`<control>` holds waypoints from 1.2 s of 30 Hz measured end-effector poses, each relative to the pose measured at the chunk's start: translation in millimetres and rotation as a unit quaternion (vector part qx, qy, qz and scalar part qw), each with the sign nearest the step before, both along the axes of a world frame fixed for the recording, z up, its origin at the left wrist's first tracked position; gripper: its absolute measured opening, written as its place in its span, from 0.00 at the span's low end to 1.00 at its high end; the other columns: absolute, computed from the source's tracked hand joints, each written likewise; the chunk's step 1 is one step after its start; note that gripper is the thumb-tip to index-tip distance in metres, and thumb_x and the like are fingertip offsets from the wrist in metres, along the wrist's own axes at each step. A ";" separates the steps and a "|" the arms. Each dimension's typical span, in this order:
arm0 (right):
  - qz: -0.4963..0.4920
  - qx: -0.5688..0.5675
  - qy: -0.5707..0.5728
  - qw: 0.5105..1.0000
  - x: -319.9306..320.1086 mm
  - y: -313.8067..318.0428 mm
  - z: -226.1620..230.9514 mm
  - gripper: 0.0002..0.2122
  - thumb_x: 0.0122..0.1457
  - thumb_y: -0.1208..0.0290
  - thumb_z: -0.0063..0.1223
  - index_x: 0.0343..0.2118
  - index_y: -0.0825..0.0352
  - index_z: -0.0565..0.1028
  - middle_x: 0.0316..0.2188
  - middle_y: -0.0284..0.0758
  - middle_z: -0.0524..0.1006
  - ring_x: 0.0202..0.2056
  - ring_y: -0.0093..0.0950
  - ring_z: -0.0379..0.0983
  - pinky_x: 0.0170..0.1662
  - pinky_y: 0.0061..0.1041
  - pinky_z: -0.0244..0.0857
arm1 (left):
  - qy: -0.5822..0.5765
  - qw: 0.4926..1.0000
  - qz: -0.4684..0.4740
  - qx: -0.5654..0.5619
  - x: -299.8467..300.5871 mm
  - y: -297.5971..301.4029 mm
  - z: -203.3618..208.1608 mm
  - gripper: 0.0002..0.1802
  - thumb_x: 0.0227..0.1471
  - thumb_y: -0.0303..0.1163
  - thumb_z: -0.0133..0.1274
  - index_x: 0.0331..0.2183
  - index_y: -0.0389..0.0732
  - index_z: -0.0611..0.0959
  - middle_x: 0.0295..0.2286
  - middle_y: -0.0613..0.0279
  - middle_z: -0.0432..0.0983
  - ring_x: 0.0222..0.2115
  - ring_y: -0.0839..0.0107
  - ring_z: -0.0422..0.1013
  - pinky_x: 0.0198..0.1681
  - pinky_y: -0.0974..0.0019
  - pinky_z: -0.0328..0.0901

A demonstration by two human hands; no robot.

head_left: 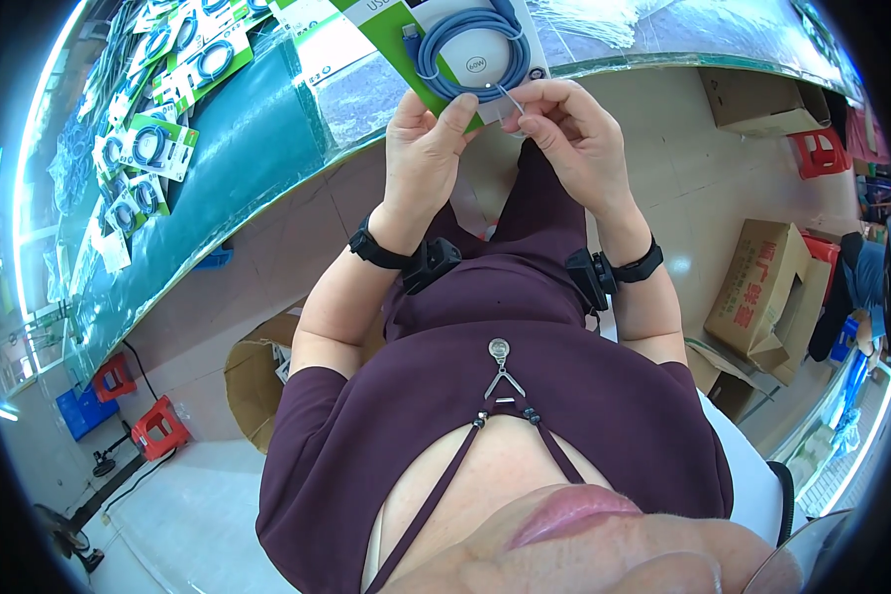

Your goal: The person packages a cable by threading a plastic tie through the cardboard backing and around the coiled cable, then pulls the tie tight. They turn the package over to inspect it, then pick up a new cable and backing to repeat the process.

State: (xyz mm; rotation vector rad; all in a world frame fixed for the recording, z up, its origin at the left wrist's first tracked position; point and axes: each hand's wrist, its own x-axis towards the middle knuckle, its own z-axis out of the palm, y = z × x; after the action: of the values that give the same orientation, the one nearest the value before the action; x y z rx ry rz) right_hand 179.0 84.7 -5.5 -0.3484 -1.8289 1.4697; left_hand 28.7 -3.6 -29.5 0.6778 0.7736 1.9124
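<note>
Just over the table's near edge, my left hand (428,134) grips the lower edge of a green and white packaging card (378,38), its thumb on the front. A coiled blue USB cable (430,57) lies against the card, with pale ties around the coil. My right hand (574,129) is closed at the card's lower right corner. Between its thumb and forefinger it pinches a thin pale tie (511,99) that runs up to the bottom of the coil. The card's top is cut off by the picture's upper edge, and its back is hidden.
A green-covered table (252,148) curves around in front. On its left lies a heap of carded cables (153,148), with loose thin ties (124,45) beside it. More pale strands (589,20) lie at the back right. Cardboard boxes (757,287) and red stools (158,428) stand on the floor.
</note>
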 end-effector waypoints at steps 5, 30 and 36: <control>0.003 -0.002 0.005 1.000 0.5 2.1 -0.9 0.10 0.59 0.80 0.51 0.44 0.72 0.71 0.31 0.30 0.73 0.36 0.21 0.74 0.41 0.18 0.68 | 0.002 1.000 0.010 -0.015 3.0 0.5 1.7 0.14 0.55 0.23 0.52 0.44 0.44 0.75 0.41 0.67 0.76 0.41 0.76 0.73 0.45 0.67 0.69; -0.082 0.148 -0.012 0.986 -6.3 -1.3 16.5 0.06 0.57 0.79 0.53 0.37 0.70 0.75 0.27 0.31 0.74 0.30 0.20 0.71 0.35 0.18 0.66 | 0.037 0.997 0.061 0.000 4.7 2.5 -3.8 0.13 0.55 0.24 0.54 0.43 0.42 0.75 0.39 0.69 0.77 0.37 0.82 0.72 0.40 0.75 0.69; 0.005 0.043 -0.006 0.999 -6.0 7.4 3.4 0.06 0.62 0.78 0.47 0.40 0.71 0.72 0.29 0.30 0.72 0.32 0.18 0.69 0.37 0.16 0.65 | 0.014 0.999 0.042 -0.003 4.5 1.1 1.8 0.12 0.55 0.23 0.53 0.43 0.41 0.75 0.39 0.68 0.76 0.38 0.81 0.73 0.41 0.73 0.70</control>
State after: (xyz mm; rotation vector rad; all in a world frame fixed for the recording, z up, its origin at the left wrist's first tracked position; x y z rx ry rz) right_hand 172.9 92.2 -2.1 -0.3066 -1.8987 1.3929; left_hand 33.1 -2.5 -27.6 0.6799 0.8366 1.9804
